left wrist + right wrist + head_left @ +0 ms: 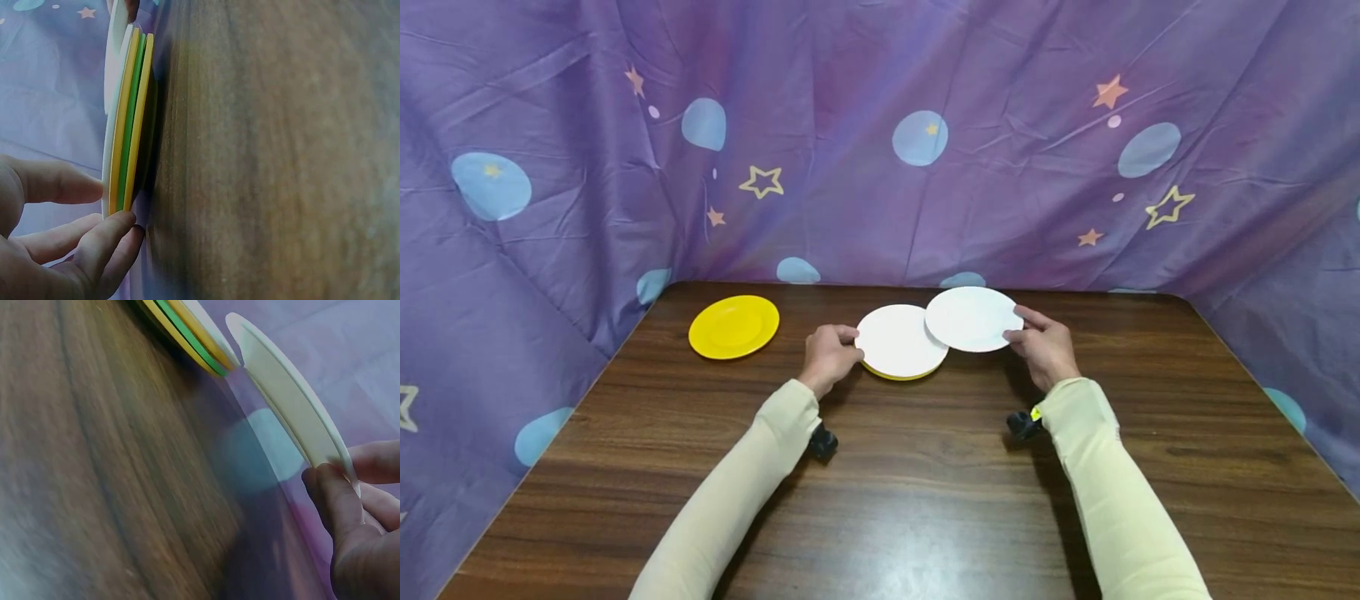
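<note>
A stack of plates point(897, 340) lies near the back middle of the table, white on top. In the left wrist view its edge shows yellow and green plates point(129, 125) below the white one. My left hand point(831, 358) pinches the stack's left edge, thumb at the upper side and fingers at the lower. My right hand point(1045, 350) grips a separate white plate point(973, 318) by its right rim. That plate is held up off the table, and its left side overlaps the stack's right edge in the head view. Its pale underside point(287, 394) shows in the right wrist view.
A single yellow plate point(733, 327) lies at the table's back left. The brown wooden table point(910, 500) ends at a purple patterned curtain point(865, 167) behind. Small black devices sit under both wrists, the right one point(1022, 425) close to the tabletop.
</note>
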`<state>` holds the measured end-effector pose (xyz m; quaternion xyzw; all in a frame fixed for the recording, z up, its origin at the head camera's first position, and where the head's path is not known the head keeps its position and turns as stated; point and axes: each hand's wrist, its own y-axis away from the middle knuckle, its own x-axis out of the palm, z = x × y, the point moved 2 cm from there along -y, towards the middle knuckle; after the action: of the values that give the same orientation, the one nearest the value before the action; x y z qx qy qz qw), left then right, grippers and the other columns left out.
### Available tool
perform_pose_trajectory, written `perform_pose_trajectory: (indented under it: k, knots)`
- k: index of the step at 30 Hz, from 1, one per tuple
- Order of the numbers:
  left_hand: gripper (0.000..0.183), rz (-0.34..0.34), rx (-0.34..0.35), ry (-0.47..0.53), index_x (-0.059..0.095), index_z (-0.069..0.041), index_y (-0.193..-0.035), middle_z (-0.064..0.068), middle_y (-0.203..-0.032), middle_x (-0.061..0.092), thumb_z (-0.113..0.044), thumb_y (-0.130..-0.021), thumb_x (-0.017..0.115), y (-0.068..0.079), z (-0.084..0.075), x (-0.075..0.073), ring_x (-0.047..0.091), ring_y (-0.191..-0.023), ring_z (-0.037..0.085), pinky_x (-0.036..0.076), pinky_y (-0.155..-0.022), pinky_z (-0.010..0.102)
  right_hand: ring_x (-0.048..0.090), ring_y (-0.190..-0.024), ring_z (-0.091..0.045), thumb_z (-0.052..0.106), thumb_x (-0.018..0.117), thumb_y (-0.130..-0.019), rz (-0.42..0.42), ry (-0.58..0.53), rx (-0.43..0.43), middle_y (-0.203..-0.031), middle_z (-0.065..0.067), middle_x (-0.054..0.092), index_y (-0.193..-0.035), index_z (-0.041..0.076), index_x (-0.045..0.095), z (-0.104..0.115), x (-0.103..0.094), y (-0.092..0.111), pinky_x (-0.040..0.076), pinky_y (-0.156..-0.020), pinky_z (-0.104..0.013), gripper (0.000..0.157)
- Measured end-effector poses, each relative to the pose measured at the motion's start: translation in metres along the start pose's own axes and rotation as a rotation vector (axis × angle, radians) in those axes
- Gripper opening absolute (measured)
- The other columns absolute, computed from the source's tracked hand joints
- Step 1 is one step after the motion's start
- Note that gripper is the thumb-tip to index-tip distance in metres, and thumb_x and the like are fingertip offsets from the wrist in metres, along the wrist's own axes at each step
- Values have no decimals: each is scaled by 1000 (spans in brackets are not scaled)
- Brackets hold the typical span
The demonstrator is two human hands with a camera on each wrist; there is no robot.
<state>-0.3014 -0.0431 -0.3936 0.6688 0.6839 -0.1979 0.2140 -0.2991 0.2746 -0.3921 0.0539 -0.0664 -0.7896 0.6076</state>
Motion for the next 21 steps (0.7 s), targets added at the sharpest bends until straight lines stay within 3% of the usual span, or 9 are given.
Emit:
perform_pose_trajectory:
  k: [6, 16, 21]
  knots:
    - [42, -8, 15, 3, 72, -2, -119, 14, -122, 73, -2, -77, 69, 0, 0, 0, 57, -129, 31, 47, -108, 39, 57, -81, 5, -11, 56, -88, -68, -24, 27, -154, -20, 43, -152, 3, 40, 3, -10, -2, 50, -69, -9, 68]
    - [42, -8, 8, 16, 73, -2, -119, 14, -121, 74, -1, -77, 69, -1, 1, 1, 56, -128, 33, 47, -108, 39, 52, -116, -7, -15, 53, -87, -140, -49, 53, -159, -17, 37, -154, 2, 37, -2, -19, -6, 50, -71, -7, 71]
    - [42, -9, 2, 21, 72, -2, -119, 14, -120, 74, -2, -78, 70, -2, 3, 1, 58, -127, 32, 49, -106, 38, 54, -114, -8, -16, 51, -86, -148, -50, 56, -158, -18, 39, -155, 2, 35, -6, -21, -8, 51, -73, -8, 73]
